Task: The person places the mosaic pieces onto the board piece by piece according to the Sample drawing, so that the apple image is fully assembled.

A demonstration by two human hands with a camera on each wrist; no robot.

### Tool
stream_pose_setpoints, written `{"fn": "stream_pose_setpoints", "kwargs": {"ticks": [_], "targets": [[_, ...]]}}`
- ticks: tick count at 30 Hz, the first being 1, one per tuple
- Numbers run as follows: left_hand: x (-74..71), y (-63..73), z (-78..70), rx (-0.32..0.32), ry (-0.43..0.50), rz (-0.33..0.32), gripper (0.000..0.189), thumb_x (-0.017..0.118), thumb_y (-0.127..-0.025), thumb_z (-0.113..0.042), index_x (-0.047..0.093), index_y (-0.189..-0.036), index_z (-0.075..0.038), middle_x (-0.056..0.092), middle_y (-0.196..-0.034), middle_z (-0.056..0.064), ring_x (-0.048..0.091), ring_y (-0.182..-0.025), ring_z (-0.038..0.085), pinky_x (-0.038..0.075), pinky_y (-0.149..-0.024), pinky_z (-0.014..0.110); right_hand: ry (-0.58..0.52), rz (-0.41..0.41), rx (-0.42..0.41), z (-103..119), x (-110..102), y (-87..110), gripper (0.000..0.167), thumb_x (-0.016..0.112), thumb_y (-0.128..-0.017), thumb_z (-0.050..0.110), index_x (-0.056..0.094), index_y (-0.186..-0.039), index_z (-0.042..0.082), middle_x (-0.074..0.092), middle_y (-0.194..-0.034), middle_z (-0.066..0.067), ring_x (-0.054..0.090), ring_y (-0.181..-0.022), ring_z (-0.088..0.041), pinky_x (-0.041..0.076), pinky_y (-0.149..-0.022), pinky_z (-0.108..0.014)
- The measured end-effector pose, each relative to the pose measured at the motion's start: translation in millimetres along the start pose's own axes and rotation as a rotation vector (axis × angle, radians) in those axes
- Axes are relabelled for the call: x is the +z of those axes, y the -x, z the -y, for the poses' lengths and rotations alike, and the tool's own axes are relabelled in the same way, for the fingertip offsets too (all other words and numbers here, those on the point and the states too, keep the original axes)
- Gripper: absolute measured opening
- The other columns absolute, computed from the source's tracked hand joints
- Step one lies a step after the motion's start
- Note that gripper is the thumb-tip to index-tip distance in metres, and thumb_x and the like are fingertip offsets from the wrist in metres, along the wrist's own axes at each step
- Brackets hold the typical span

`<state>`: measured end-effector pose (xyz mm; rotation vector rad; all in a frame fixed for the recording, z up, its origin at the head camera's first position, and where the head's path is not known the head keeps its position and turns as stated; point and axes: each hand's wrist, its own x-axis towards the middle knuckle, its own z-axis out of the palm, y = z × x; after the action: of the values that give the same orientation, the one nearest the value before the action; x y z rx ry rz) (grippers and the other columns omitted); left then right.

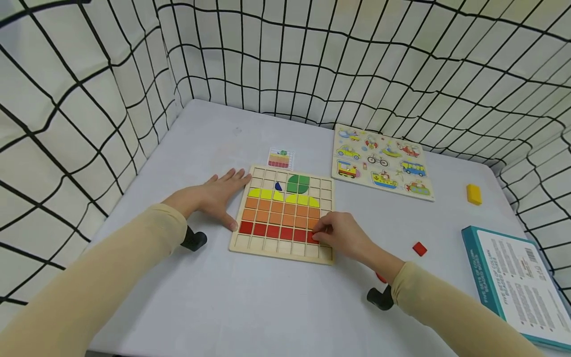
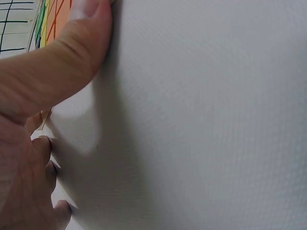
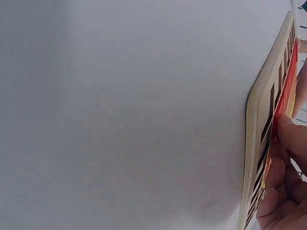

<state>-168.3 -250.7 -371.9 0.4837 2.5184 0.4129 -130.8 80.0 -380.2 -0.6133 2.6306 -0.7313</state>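
A wooden grid board [image 1: 255, 243] lies on the table, with rows of red tiles [image 1: 273, 231], orange tiles [image 1: 276, 207] and yellow pieces [image 1: 266, 194]. Above them sit green pieces [image 1: 298, 184] and one small blue piece [image 1: 278, 186]. My right hand [image 1: 345, 234] has thumb and fingers pinched on a red tile [image 1: 314, 237] at the right end of the red row; the fingers partly hide it. Spread along the board's left edge, my left hand [image 1: 213, 196] touches it with thumb and fingertips. The left wrist view shows that thumb [image 2: 79, 45] stretched out.
A small pattern card [image 1: 281, 158] lies behind the board. Back right is a vehicle picture puzzle [image 1: 381, 161], with a yellow block [image 1: 474, 194] beyond. A loose red tile [image 1: 420, 249] and a teal box [image 1: 517, 282] lie to the right. Black netting [image 1: 285, 54] surrounds the table.
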Motion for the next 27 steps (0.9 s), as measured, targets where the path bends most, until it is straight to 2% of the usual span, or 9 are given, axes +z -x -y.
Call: {"fn": "stream_pose_setpoints", "kwargs": {"ticks": [7,13,21,27], "targets": [[0.2,-1.0,1.7,0.001,-0.015,-0.005,0.132,0.092,-0.072,-0.043,0.008,-0.164,-0.003,0.001,-0.171,0.024,-0.003,-0.158,0.046,0.005,-0.124,0.070,-0.009,-0.024,0.006,-1.3,-3.4,2.5,0.004,0.078,-0.091,0.014,0.077,-0.095,0.012,0.070,-0.086,0.002,0.056,-0.081,-0.015,0.050,-0.071,-0.024],[-1.8,-1.7,1.2,0.006,-0.016,0.003,0.131,0.092,-0.072,-0.043,0.007,-0.164,-0.004,0.000,-0.172,0.023,-0.004,-0.159,0.045,0.003,-0.124,0.069,-0.017,-0.052,0.073,-17.1,-24.2,12.2,0.008,0.074,-0.094,0.011,0.076,-0.102,0.010,0.070,-0.091,-0.002,0.058,-0.087,-0.019,0.051,-0.074,-0.028],[-7.6,-5.5,-0.3,0.008,-0.033,0.002,0.132,0.092,-0.072,-0.045,0.006,-0.165,-0.005,-0.001,-0.172,0.022,-0.005,-0.159,0.045,0.002,-0.124,0.069,0.028,-0.044,0.162,-78.7,-68.8,37.6,0.019,0.071,-0.096,0.012,0.072,-0.113,0.004,0.071,-0.103,-0.011,0.061,-0.095,-0.024,0.053,-0.078,-0.029],[2.9,-7.1,0.9,-0.002,-0.036,-0.002,0.132,0.092,-0.072,-0.044,0.006,-0.165,-0.005,-0.001,-0.172,0.021,-0.005,-0.159,0.045,0.004,-0.124,0.069,0.073,0.007,0.254,-128.6,-99.6,66.3,0.028,0.071,-0.095,0.017,0.069,-0.118,0.001,0.070,-0.105,-0.015,0.061,-0.093,-0.025,0.054,-0.072,-0.026]]}}
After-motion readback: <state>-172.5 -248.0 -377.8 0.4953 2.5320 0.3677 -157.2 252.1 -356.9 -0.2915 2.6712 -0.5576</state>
